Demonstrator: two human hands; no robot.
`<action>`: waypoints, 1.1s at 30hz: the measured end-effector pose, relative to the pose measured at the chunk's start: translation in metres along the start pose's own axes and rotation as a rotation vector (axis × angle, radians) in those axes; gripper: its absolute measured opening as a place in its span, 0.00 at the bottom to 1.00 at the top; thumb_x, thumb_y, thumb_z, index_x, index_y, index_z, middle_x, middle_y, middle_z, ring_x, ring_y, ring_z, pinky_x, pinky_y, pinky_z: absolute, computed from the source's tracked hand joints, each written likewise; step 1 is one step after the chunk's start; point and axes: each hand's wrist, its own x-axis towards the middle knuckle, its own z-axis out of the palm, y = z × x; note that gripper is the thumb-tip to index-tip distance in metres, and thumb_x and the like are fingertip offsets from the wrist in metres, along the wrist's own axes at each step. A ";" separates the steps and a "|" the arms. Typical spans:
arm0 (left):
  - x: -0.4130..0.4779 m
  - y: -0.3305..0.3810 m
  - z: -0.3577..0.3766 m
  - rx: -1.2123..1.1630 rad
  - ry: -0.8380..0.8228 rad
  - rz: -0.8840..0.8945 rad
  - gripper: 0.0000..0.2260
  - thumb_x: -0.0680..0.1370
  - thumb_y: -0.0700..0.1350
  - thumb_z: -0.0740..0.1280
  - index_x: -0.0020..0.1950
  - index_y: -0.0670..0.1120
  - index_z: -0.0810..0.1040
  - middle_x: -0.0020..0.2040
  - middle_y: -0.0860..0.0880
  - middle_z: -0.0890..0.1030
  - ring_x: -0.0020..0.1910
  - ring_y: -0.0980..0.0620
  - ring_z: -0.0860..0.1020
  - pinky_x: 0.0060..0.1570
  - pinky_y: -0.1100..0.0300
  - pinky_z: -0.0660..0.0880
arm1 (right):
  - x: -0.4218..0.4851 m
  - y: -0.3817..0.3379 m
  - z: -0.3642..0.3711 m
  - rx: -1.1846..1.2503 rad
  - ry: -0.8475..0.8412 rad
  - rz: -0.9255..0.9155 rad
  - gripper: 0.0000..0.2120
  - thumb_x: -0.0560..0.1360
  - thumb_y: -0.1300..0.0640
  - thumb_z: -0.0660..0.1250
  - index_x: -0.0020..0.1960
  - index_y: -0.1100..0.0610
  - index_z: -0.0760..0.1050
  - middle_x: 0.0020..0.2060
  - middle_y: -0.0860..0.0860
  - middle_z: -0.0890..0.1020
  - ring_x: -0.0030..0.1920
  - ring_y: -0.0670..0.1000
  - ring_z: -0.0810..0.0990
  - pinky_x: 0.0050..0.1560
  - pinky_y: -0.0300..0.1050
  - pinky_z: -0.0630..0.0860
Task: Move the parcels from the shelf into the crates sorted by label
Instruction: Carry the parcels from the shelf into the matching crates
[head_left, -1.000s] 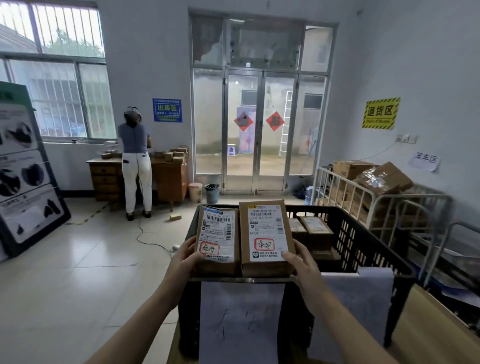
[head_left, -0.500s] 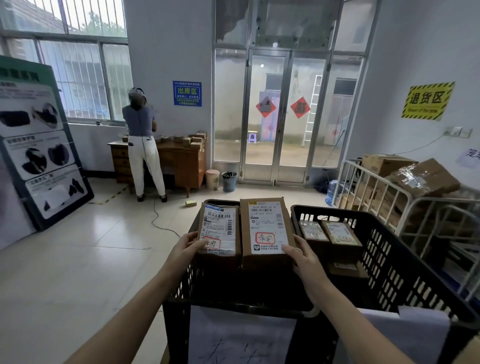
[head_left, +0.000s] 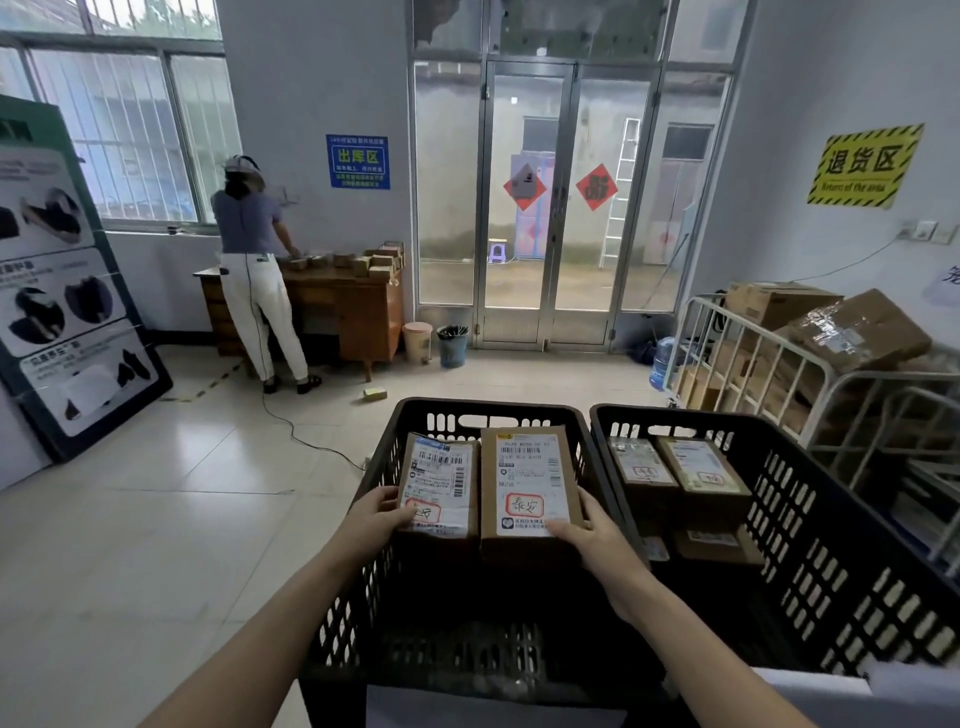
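Two brown cardboard parcels sit side by side inside the left black crate (head_left: 358, 587), below its rim. My left hand (head_left: 376, 517) grips the near left corner of the left parcel (head_left: 441, 483), which has a white label with a red-ringed mark. My right hand (head_left: 592, 535) holds the near right corner of the right parcel (head_left: 527, 488), also marked in red. The right black crate (head_left: 831, 545) holds several labelled parcels (head_left: 680, 470). The floor of the left crate looks dark and bare under the held parcels.
A metal cage trolley (head_left: 810, 358) with large cartons stands at the right. Another person (head_left: 254, 270) works at a wooden desk (head_left: 358, 317) with small boxes at the back left. A display board (head_left: 57, 280) leans at the far left. White sheets (head_left: 467, 706) hang on the crates' near walls.
My view has tipped down and shifted left, so both crates show. Both hands have lowered the two parcels from above the rim down into the left crate.
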 end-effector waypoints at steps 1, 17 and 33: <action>0.007 -0.001 0.001 0.003 0.016 -0.001 0.18 0.77 0.36 0.64 0.66 0.37 0.69 0.59 0.38 0.77 0.58 0.42 0.78 0.62 0.47 0.74 | 0.009 0.001 0.001 0.005 0.005 0.012 0.25 0.75 0.58 0.66 0.69 0.47 0.63 0.55 0.53 0.80 0.55 0.53 0.80 0.59 0.53 0.77; 0.137 -0.035 0.037 0.033 0.074 -0.105 0.18 0.79 0.37 0.62 0.68 0.37 0.67 0.63 0.38 0.75 0.61 0.42 0.75 0.59 0.51 0.74 | 0.140 0.036 0.007 -0.048 0.135 0.169 0.18 0.78 0.59 0.60 0.68 0.55 0.65 0.52 0.53 0.80 0.50 0.51 0.81 0.43 0.41 0.78; 0.197 -0.059 0.054 0.062 0.117 -0.184 0.17 0.80 0.40 0.60 0.69 0.41 0.67 0.62 0.40 0.76 0.59 0.42 0.76 0.59 0.49 0.74 | 0.198 0.072 -0.002 -0.019 0.213 0.224 0.18 0.78 0.61 0.59 0.68 0.54 0.66 0.48 0.49 0.79 0.50 0.50 0.79 0.45 0.42 0.77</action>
